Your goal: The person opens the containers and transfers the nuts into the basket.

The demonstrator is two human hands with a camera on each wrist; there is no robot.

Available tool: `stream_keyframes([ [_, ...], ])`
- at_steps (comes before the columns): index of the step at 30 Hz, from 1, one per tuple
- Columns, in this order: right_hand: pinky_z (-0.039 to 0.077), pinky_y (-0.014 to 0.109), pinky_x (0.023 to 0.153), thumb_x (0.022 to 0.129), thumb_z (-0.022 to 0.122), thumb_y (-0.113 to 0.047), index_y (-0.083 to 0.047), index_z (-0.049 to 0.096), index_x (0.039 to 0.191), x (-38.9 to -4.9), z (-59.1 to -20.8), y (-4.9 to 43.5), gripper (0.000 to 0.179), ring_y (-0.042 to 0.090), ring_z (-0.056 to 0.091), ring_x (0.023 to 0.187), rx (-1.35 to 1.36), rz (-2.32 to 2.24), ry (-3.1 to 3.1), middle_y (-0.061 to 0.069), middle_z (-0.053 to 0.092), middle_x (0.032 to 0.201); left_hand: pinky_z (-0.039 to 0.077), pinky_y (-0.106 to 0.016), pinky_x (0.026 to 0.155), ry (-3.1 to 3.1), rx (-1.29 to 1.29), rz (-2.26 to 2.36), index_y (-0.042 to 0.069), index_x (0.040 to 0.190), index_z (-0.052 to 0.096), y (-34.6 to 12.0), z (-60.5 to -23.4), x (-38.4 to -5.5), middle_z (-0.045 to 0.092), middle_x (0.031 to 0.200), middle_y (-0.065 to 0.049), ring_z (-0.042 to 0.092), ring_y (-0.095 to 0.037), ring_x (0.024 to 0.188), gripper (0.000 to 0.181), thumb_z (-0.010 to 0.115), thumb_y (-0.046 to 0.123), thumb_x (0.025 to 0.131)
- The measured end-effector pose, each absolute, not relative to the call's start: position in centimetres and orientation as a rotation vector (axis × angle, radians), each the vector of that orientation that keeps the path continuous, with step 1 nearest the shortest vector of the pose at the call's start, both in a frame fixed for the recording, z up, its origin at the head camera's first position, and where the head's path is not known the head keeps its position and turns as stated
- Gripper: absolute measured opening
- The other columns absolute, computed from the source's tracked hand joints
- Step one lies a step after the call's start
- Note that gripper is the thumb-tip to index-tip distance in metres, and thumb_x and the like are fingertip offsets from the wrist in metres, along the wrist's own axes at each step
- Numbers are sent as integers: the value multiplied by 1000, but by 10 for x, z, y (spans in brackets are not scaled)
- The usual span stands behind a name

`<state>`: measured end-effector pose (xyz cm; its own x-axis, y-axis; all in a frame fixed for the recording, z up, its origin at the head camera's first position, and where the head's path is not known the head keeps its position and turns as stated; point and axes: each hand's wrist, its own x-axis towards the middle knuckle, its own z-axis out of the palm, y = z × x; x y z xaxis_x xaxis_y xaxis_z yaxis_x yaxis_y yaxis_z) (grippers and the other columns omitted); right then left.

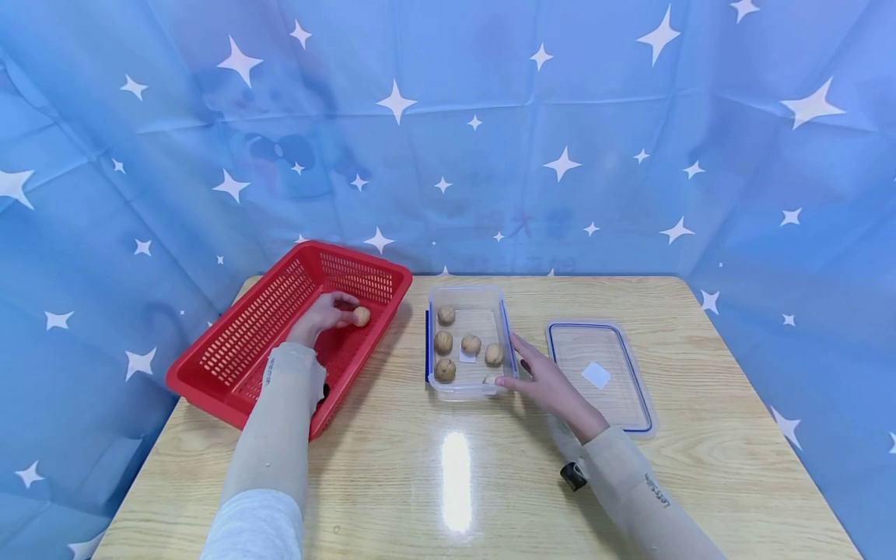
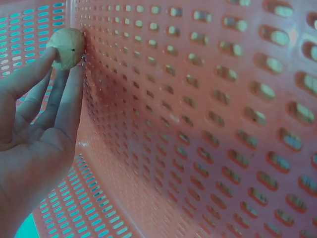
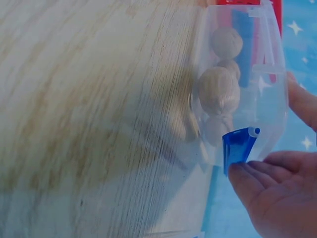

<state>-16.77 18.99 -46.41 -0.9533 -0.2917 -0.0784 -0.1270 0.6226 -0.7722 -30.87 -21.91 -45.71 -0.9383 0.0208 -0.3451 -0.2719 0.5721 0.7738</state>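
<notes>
Inside the red plastic basket [image 1: 210,311], toward its far right corner, my left hand [image 1: 323,315] pinches a walnut [image 1: 361,316] between thumb and fingertips. The left wrist view shows that walnut [image 2: 67,48] at the ends of the fingers, close to the perforated basket wall [image 2: 198,114]. My right hand [image 1: 549,379] rests against the right side of a clear plastic container [image 1: 467,298], its thumb at the near right corner. Its fingertips touch a blue latch [image 3: 238,145] in the right wrist view. Several walnuts [image 1: 443,342] lie in the container, one partly hidden near the thumb.
A clear lid with a blue seal [image 1: 616,389] and a white label lies flat to the right of the container. All of this stands on a light wooden table [image 1: 392,482], with a blue star-patterned curtain [image 1: 462,155] behind it and at both sides.
</notes>
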Motion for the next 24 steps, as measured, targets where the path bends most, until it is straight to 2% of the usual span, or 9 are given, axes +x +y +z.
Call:
stream_keyframes([
  [11,32,55,117,93,71,-25,-3,15,159,-168,-463,190,89,47,35,143,-341,-1257,2630,25,14,165,54,-40,97,2481,-241,1342,17,137,55,-224,-459,-318,56,136,-13,58,-30,114,51,73,22,90],
  [15,32,55,117,92,71,-29,-3,15,159,-168,-463,190,91,47,34,144,-341,-1249,2631,25,15,165,54,-43,101,2460,-236,1415,14,139,53,-223,-455,-317,53,140,-16,58,-32,117,48,68,17,93],
  [24,32,55,118,93,70,-35,-3,14,159,-168,-465,191,93,48,35,143,-344,-1227,2645,26,14,164,50,-48,106,2461,-215,1517,9,140,51,-219,-444,-312,51,142,-19,56,-35,123,47,65,13,95],
])
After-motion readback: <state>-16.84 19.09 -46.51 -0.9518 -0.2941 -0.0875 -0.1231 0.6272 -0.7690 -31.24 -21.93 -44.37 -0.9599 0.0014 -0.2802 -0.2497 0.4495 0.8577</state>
